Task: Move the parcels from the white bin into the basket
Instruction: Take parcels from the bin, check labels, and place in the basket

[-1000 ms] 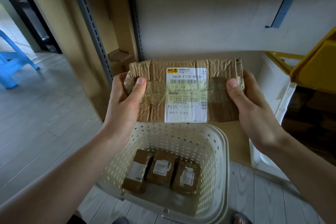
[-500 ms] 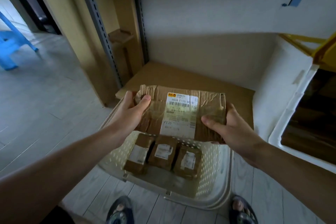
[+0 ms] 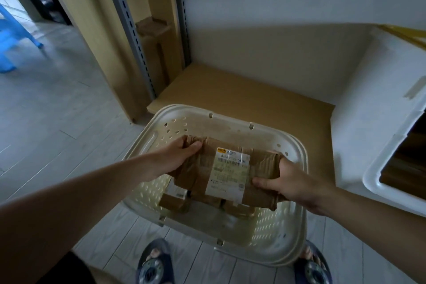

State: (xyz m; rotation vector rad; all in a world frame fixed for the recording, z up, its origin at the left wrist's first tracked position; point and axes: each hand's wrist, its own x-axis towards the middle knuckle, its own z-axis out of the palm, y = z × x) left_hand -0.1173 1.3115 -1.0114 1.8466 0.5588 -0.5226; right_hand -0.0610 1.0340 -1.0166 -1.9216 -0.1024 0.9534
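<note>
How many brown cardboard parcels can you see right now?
3: a large brown cardboard parcel held over the basket, and two smaller parcels peeking out beneath; more may be hidden.

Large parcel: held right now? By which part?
Yes. Left hand grips the large parcel's left end, right hand its right end, above the basket.

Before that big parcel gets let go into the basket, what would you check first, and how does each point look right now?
1. Both hands holding the big parcel: ok, left hand and right hand grip opposite ends.
2. Parcel inside the basket rim: ok.
3. Room underneath: not ok, the small parcels lie partly below it, so it will likely land on them.
4. Parcel resting yet: cannot tell.
5. Label facing up: ok.
6. Fingers under the parcel free to slip out: cannot tell, hidden.
</note>
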